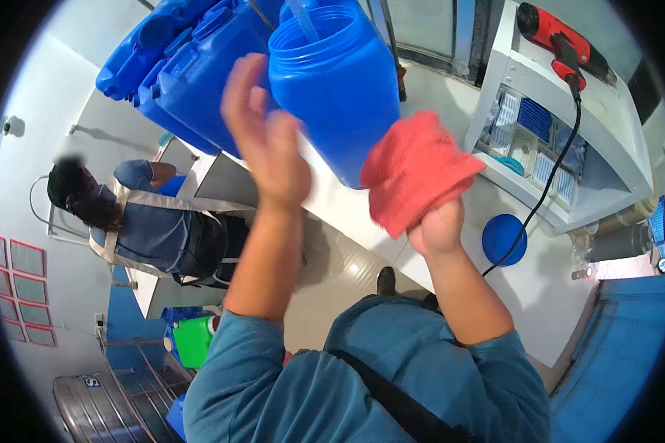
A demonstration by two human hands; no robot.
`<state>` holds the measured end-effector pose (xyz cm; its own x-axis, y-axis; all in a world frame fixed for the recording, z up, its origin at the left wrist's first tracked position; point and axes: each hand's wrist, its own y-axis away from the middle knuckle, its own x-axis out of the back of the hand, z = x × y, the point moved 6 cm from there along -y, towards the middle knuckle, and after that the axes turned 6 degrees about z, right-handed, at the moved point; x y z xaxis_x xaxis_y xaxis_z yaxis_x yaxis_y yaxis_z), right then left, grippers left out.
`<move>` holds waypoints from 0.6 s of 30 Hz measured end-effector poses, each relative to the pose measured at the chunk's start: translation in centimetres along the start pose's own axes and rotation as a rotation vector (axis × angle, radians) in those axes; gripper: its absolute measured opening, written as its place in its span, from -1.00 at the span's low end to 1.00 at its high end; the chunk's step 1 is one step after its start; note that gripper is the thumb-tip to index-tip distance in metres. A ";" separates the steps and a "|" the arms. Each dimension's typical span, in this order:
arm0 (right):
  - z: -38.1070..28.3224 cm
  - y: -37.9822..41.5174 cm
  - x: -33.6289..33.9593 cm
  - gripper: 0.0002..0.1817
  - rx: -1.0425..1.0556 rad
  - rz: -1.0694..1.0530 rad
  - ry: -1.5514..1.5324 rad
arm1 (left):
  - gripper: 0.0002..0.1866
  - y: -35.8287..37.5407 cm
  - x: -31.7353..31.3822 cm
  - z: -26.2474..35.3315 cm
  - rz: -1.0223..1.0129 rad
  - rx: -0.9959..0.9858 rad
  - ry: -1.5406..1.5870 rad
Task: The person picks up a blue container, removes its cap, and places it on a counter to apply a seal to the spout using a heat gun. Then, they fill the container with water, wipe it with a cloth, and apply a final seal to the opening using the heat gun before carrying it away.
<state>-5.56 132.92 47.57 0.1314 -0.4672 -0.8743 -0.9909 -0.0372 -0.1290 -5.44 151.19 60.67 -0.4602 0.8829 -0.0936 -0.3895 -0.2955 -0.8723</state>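
One blue jar [336,88], glossy plastic, wide threaded mouth open, lid off, raised above white counter [362,214] at top centre. No readable writing on it. Left hand [270,140] flat against jar's left side, fingers spread, forearm upright. Right hand [440,225] clenched tight on red cloth [414,170], pressed to jar's lower right. Blue lid [502,238] lying right on counter
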 end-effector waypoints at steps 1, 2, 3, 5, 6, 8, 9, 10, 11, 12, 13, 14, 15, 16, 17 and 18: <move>-0.1 -1.4 1.1 -0.74 0.008 0.005 -0.003 | -0.42 -2.2 1.1 -2.1 0.100 0.100 -0.013; 0.2 -3.5 1.7 -0.75 -0.002 -0.246 0.232 | -0.31 -4.1 1.7 -4.6 0.092 0.221 -0.052; 0.8 -4.3 1.5 -0.76 -0.012 -0.499 0.469 | -0.31 -5.4 2.3 -7.3 0.092 0.219 -0.049; 0.8 -6.0 -2.3 -0.52 0.646 -0.213 1.030 | -0.24 -5.8 1.5 -13.3 -0.128 0.504 0.148; -0.4 -5.9 -5.6 -0.41 0.972 -0.213 1.149 | -0.24 -5.6 1.3 -13.4 -0.132 0.502 0.155; -0.9 -9.3 -7.8 -0.43 0.995 -0.233 1.061 | -0.19 -4.0 0.4 -14.6 -0.122 0.802 0.369; -1.5 -11.2 -8.5 -0.45 1.003 -0.257 0.970 | -0.19 -3.9 0.2 -14.9 -0.133 0.806 0.373; -2.7 -13.4 -9.5 -0.45 1.003 -0.252 0.976 | -0.19 -4.0 0.4 -15.2 -0.100 0.820 0.378; -2.8 -16.5 -10.5 -0.47 0.671 -0.382 0.927 | -0.18 -3.8 0.8 -15.4 -0.062 0.839 0.377; -2.0 -18.4 -11.0 -0.49 0.337 -0.497 0.860 | -0.18 -3.9 0.7 -15.0 -0.091 0.838 0.385; -2.4 -19.2 -11.2 -0.49 0.329 -0.491 0.864 | -0.18 -3.8 0.5 -14.8 -0.090 0.848 0.386; -2.1 -20.1 -11.0 -0.51 0.182 -0.460 0.873 | -0.17 -3.9 0.5 -14.6 -0.080 0.851 0.356; -1.8 -20.7 -10.7 -0.53 0.038 -0.428 0.877 | -0.16 -3.8 0.5 -14.6 -0.070 0.852 0.327; -1.1 -21.0 -10.3 -0.54 -0.104 -0.395 0.876 | -0.15 -3.8 0.8 -15.1 -0.072 0.858 0.335; -1.0 -20.2 -10.0 -0.54 -0.102 -0.392 0.877 | -0.15 -3.9 0.7 -15.2 -0.074 0.860 0.337; -1.9 -18.0 -10.1 -0.54 0.195 -0.451 0.890 | -0.15 -3.8 0.7 -15.0 -0.078 0.855 0.345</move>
<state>10.94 136.62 59.67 0.3447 -0.9361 -0.0701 -0.8220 -0.2649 -0.5042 7.67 158.36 56.73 -0.1978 0.9310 -0.3069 -0.9290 -0.2779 -0.2444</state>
